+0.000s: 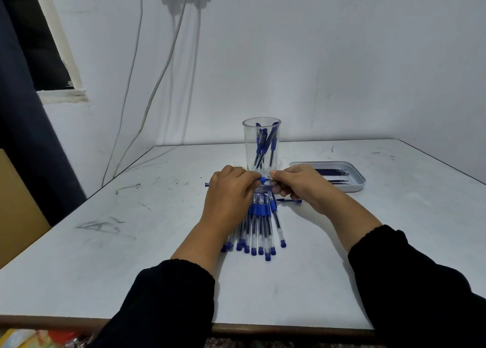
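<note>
My left hand [231,190] grips a blue pen [263,180] level, so that my right hand [297,184] pinches its metal tip squarely. The clear cup [261,142] stands near at 12 o'clock, probably for finished ones.

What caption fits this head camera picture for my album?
The left hand and right hand hold a pen by a pen pile near a cup.
</note>
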A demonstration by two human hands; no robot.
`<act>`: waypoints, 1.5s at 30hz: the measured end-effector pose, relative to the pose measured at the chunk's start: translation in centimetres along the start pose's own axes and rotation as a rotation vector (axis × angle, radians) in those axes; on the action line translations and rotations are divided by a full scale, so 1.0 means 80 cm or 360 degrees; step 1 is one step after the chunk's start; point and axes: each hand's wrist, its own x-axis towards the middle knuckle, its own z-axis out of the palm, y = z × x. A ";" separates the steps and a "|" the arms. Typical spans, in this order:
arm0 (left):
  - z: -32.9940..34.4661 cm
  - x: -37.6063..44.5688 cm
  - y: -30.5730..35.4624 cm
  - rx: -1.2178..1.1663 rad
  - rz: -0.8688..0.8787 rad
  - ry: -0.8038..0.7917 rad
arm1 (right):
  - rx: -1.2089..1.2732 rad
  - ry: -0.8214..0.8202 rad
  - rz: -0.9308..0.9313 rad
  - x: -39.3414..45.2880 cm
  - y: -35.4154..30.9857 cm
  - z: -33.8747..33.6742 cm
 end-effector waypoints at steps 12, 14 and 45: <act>-0.001 0.000 0.000 0.0020 0.0020 -0.0024 | 0.0035 -0.0103 0.0069 -0.004 -0.007 0.003; -0.002 0.000 0.001 0.0002 0.0027 -0.0029 | 0.0011 -0.0100 0.0085 -0.003 -0.006 0.003; -0.003 0.000 0.003 -0.0021 0.0023 -0.0004 | 0.0013 -0.0083 0.0123 -0.007 -0.009 0.002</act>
